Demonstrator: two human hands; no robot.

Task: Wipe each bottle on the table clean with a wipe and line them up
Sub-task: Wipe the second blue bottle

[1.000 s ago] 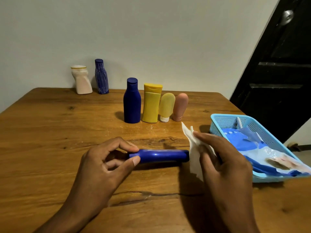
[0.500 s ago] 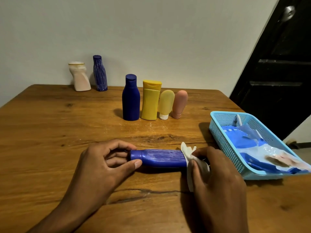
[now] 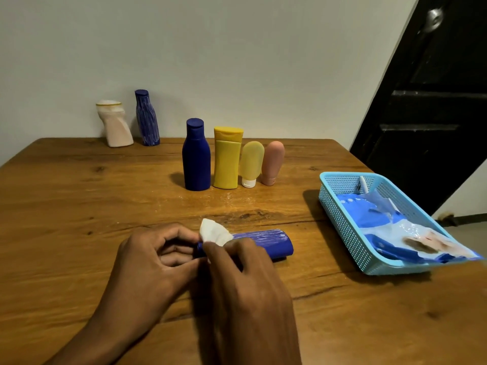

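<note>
Lying on its side between both hands, the ribbed blue bottle [image 3: 266, 243] looks light, stiff and roll-prone; left hand [image 3: 152, 262] pinches its cap end while right hand [image 3: 245, 272] pinches the wipe [image 3: 214, 234] onto it.

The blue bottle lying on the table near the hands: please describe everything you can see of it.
The blue bottle lies on its side on the wooden table, flat base toward the basket. It looks like plastic with fine pale streaks. The left hand holds its cap end; the right hand presses a white wipe on its neck.
</note>
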